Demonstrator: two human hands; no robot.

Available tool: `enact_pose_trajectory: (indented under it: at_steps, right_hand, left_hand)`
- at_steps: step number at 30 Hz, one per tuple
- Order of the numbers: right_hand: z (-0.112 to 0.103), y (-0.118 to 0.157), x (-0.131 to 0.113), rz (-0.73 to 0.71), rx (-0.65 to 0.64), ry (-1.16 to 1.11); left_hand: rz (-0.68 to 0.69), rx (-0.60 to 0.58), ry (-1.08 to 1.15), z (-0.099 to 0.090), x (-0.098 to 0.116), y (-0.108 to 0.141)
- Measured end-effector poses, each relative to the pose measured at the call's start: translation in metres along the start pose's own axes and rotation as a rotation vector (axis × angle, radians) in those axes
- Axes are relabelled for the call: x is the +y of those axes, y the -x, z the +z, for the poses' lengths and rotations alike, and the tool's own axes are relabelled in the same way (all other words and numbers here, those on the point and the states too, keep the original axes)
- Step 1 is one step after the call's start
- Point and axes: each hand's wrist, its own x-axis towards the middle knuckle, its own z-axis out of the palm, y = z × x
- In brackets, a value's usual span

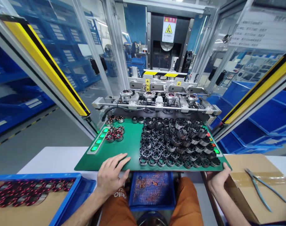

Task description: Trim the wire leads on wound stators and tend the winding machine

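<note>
My left hand [113,171] lies with its fingers stretched out on the front edge of a green work board [131,147], holding nothing. At the board's front right corner is my right hand [218,179]. Its thumb rests against the edge, while the other fingers are mostly hidden below. Rows of dark, bare motor stators [166,141], partly stacked, cover the right half of the board. Several stators wound with copper-red wire [114,134] stand in a group at its left. Behind the board, a winding machine [159,100] carries stators on its metal holders.
A blue tray [79,185] at the left holds wound stators on cardboard. Pliers [259,188] lie spread on a cardboard box [274,166] at the right. Below the board sits a blue bin [152,205] with wire scraps. Yellow side posts [48,66] flank the machine.
</note>
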Motion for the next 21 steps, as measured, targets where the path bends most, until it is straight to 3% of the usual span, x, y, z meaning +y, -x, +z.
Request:
enact_pose_trajectory:
  at_steps: [3,21]
  right_hand:
    - [0.0026,0.0008,-0.0016,-0.019,0.074,-0.003]
    - [0.003,0.0015,-0.0015,-0.015,0.04,0.023]
  left_hand:
    - [-0.003,0.0,0.003,-0.0002,0.0006,0.0]
    - [-0.012,0.009,0.023,-0.0002,0.0014,0.0003]
